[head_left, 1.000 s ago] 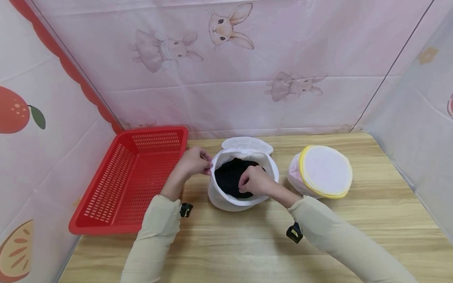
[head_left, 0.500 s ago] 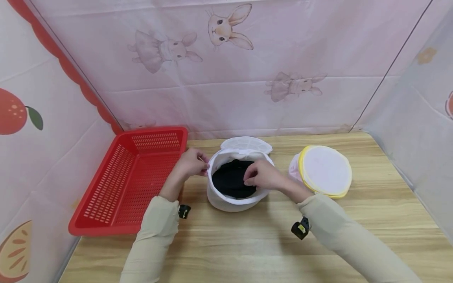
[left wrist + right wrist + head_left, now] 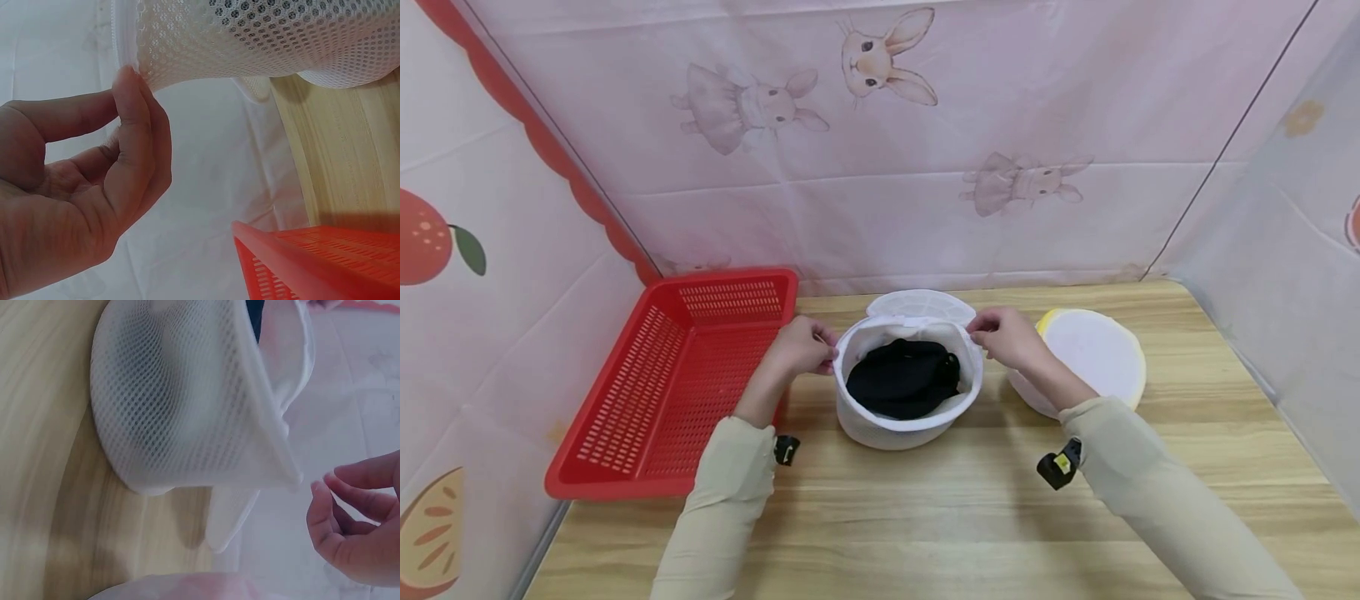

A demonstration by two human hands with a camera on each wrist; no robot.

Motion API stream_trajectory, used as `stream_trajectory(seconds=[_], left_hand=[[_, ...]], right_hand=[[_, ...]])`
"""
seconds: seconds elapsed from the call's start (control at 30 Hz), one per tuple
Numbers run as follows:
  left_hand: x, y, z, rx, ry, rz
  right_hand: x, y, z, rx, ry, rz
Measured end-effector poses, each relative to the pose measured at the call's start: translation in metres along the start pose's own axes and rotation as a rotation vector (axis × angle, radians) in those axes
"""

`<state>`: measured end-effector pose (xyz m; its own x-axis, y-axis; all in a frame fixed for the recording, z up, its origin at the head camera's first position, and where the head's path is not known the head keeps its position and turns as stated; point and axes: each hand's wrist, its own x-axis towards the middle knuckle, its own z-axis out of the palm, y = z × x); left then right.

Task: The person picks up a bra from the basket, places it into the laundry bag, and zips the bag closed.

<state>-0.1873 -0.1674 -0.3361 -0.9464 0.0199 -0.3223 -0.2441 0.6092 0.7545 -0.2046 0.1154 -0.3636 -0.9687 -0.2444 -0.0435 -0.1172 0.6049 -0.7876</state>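
Note:
A round white mesh laundry bag (image 3: 880,433) stands on the wooden table with its lid (image 3: 921,305) folded back toward the wall. Black folded cloth (image 3: 901,379) lies inside; its exact kind is unclear. At the bag's left rim, my left hand (image 3: 801,346) pinches the edge between thumb and index finger, plainest in the left wrist view on the mesh wall (image 3: 187,50). My right hand (image 3: 1009,337) is by the right rim, fingers loosely bent. The right wrist view shows a small gap between those fingertips (image 3: 320,487) and the bag's edge.
A red plastic basket (image 3: 718,375) stands to the left, close to my left forearm. On the right, behind my right forearm, is a second round bag (image 3: 1097,354) with a white top and yellow trim. A printed cloth wall (image 3: 887,225) rises behind the table.
My right hand has left the black cloth inside the bag and moved right and up to the right rim. My left hand keeps its pinch on the left rim.

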Motion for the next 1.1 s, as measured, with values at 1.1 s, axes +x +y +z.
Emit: stream_trajectory(seconds=[1.1], left_hand=[[0.004,-0.012,-0.014,0.030,0.031,-0.038]], right_hand=[[0.002,0.010,0.013,0.200,-0.158,0.118]])
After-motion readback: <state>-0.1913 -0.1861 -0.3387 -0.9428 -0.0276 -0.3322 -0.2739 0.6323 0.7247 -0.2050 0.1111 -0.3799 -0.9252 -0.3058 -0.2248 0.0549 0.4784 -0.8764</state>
